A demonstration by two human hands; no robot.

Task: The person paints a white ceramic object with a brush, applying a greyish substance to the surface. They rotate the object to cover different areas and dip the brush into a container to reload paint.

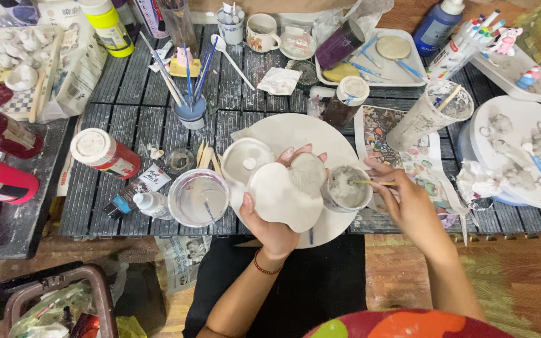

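White clay piece (286, 194) held up over round plate (295, 134), centre of worktop (126, 125); grip of left hand (270, 222) closed round its near edge. Thin brush (374, 183) pinched in right hand (408, 203), tip dipped in small cup (345, 188) just right of piece. Water cup (198, 197) seen left of piece; red bottle (104, 153) further left.
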